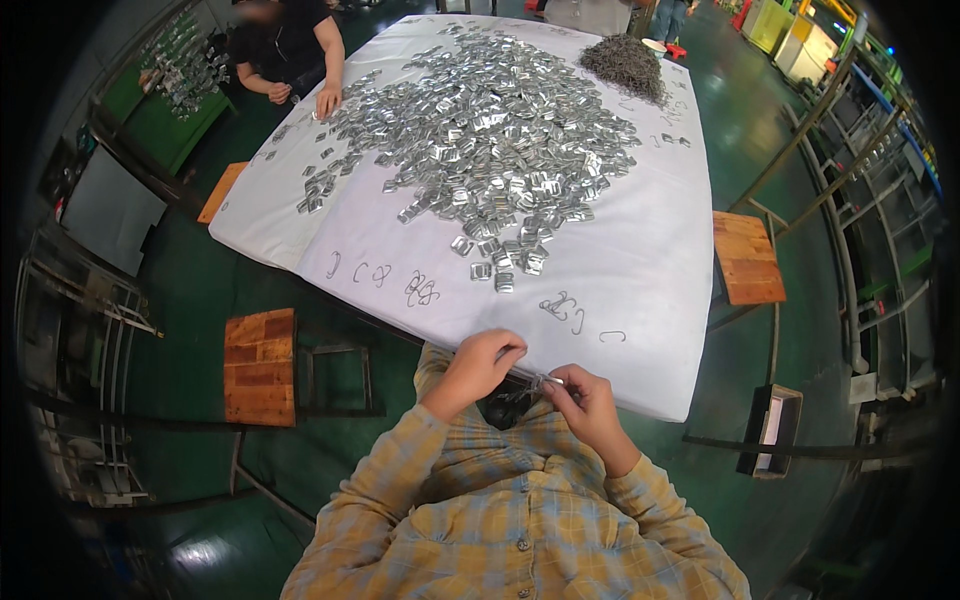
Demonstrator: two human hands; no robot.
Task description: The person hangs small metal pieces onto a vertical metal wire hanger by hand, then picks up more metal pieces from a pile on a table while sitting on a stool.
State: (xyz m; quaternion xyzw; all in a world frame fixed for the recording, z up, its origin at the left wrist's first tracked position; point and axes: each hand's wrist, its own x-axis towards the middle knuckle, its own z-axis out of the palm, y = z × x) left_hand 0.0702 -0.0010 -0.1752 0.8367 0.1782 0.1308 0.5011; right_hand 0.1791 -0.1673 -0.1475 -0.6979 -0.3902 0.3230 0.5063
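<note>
At the near edge of the white-covered table (640, 365), my right hand (588, 402) pinches a small shiny metal buckle (546, 382) between thumb and fingers. Just left of it, my left hand (484, 368) is closed, fingertips pressed together; a thin dark bit shows at them, too small to name. A large heap of flat silver buckles (500, 130) covers the middle of the table. Between the heap and my hands lie bent wire hooks, in a small cluster (421, 290) on the left and another cluster (560, 304) to the right, with a single hook (612, 337) beyond.
A dark heap of wire pieces (625, 66) sits at the table's far right. Another person (285, 50) handles buckles at the far left. Wooden stools stand left (260, 366) and right (748, 258). A box (770, 432) is low on the right.
</note>
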